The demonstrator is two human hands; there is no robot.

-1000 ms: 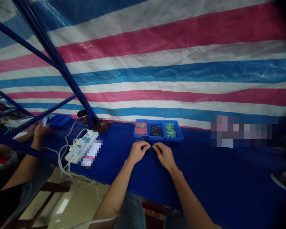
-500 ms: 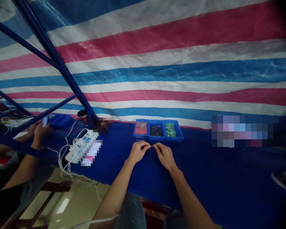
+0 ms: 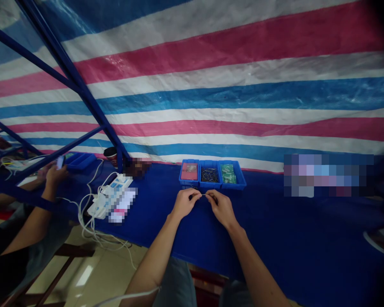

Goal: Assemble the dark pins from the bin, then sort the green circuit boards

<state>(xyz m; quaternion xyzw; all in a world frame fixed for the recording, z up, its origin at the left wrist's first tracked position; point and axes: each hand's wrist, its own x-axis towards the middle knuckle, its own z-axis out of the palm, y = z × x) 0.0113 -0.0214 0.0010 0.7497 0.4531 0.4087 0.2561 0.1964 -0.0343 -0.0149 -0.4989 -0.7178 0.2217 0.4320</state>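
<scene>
My left hand [image 3: 186,202] and my right hand [image 3: 221,206] meet fingertip to fingertip over the blue table. A short, thin, pale piece [image 3: 203,195] spans the small gap between their pinched fingers; it is too small to name. Just beyond the hands stand three joined blue bins. The left bin holds a flat red item [image 3: 190,172], the middle one a heap of dark screw-like pieces [image 3: 209,175], the right one green and white pieces [image 3: 228,175].
Left of me a white power strip [image 3: 110,198] with tangled white cables lies on the table [image 3: 166,238]. A person's hand [image 3: 56,171] holds a phone farther left. A dark cup [image 3: 110,154] stands by the blue frame. Blurred-out items [image 3: 326,175] sit at the right.
My right fingertips have shifted very slightly, and a bit more of the thin piece shows between the hands. Otherwise the scene looks the same.
</scene>
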